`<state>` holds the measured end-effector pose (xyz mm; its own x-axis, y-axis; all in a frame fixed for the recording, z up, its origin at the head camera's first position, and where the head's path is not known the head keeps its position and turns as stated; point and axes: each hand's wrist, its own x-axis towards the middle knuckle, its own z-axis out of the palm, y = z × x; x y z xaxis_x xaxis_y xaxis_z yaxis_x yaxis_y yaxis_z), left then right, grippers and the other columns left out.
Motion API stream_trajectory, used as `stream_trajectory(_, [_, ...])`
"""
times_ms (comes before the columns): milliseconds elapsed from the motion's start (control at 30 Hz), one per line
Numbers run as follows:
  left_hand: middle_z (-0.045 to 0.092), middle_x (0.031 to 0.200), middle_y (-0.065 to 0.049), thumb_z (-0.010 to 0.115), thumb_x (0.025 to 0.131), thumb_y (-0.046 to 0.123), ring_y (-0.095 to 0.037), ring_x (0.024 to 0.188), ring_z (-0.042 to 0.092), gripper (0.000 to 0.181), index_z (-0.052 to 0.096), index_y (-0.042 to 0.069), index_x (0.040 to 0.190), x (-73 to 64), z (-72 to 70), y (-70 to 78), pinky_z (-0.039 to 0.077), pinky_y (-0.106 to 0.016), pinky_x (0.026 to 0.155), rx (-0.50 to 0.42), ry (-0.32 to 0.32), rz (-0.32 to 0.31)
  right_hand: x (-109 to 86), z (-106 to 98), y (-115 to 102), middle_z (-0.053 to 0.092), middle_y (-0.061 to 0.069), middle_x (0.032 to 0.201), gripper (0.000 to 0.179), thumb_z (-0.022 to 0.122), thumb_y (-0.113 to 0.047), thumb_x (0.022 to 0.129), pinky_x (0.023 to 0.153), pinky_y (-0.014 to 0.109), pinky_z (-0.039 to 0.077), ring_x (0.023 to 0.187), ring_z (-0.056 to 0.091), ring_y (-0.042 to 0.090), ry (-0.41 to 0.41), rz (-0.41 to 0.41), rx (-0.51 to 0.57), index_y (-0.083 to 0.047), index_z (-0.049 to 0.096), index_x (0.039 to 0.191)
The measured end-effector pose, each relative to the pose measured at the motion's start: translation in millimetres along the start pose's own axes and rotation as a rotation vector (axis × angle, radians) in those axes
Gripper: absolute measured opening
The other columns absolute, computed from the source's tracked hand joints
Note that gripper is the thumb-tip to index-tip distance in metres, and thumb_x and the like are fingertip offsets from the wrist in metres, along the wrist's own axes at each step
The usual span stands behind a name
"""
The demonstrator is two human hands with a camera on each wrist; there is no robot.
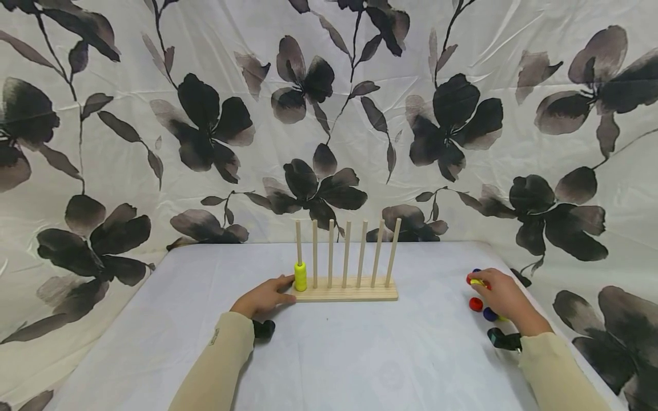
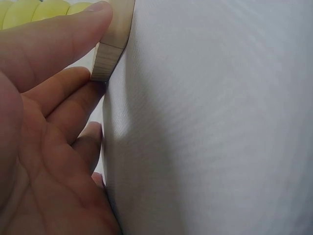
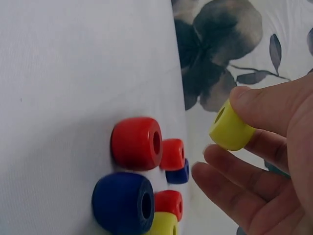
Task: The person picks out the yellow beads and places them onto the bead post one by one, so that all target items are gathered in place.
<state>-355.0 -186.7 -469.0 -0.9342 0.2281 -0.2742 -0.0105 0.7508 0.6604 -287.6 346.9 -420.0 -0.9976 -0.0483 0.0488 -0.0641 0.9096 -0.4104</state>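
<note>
A wooden peg rack [image 1: 349,293] with several upright pegs stands on the table, and yellow beads [image 1: 300,277] are stacked on its leftmost peg. My left hand [image 1: 262,298] holds the left end of the rack's base; the left wrist view shows the thumb along one side and fingertips against the end. Over at the table's right side, my right hand [image 1: 506,297] pinches a yellow bead [image 3: 231,129] between thumb and fingers, lifted off the table. Below and beside that hand lie a red bead [image 3: 136,143], a blue bead [image 3: 122,203] and several others, partly overlapping.
White cloth covers the table [image 1: 380,354], whose right edge runs close to the loose beads. Behind it hangs a floral curtain [image 1: 380,142]. Each wrist carries a small black camera [image 1: 264,329].
</note>
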Motion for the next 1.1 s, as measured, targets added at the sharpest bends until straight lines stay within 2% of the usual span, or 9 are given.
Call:
stream_trajectory(233, [0.02,0.162,-0.012,0.069,0.087,0.041,-0.037,0.15,0.013,0.074,0.035,0.024,0.151,-2.1,-1.0,2.6,0.014,-0.063,0.118,0.018,0.006,-0.011,2.8,4.2,-6.0,0.057,0.023,0.126,0.034,0.06,-0.015,0.095,0.091,0.058,0.05,0.111,0.058,0.043,0.061,-0.101,0.008,-0.002,0.062,0.127])
stream_trajectory(433, [0.019,0.162,-0.011,0.069,0.087,0.041,-0.037,0.15,0.012,0.074,0.035,0.026,0.151,-2.7,-1.0,2.7,0.013,-0.063,0.118,0.012,0.008,-0.015,1.6,4.3,-20.5,0.058,0.019,0.126,0.033,0.061,-0.015,0.094,0.091,0.057,0.05,0.108,0.058,0.037,0.077,-0.121,0.029,-0.005,0.063,0.126])
stream_trajectory(667, [0.021,0.161,-0.013,0.069,0.087,0.04,-0.038,0.15,0.013,0.073,0.037,0.024,0.15,-3.8,0.5,0.4,0.013,-0.063,0.117,0.006,0.01,-0.001,0.3,6.5,-33.3,0.057,0.018,0.129,0.027,0.063,-0.014,0.093,0.097,0.061,0.047,0.115,0.055,0.04,0.07,-0.114,0.044,-0.008,0.065,0.119])
stream_trajectory(833, [0.022,0.161,-0.014,0.07,0.087,0.04,-0.039,0.149,0.014,0.072,0.038,0.024,0.15,-2.6,1.3,-1.3,0.014,-0.064,0.117,0.011,0.011,0.015,-1.5,6.9,-40.2,0.058,0.017,0.129,0.029,0.062,-0.012,0.091,0.094,0.057,0.05,0.112,0.058,0.036,0.078,-0.135,0.065,-0.008,0.066,0.12])
stream_trajectory(1100, [0.024,0.161,-0.013,0.07,0.086,0.039,-0.038,0.149,0.014,0.072,0.038,0.024,0.15,-2.2,-0.3,-0.3,0.014,-0.064,0.117,0.01,0.014,0.027,-0.8,3.9,-56.7,0.06,0.018,0.127,0.033,0.055,-0.002,0.091,0.09,0.048,0.055,0.115,0.06,0.038,0.107,-0.242,0.11,-0.005,0.065,0.122])
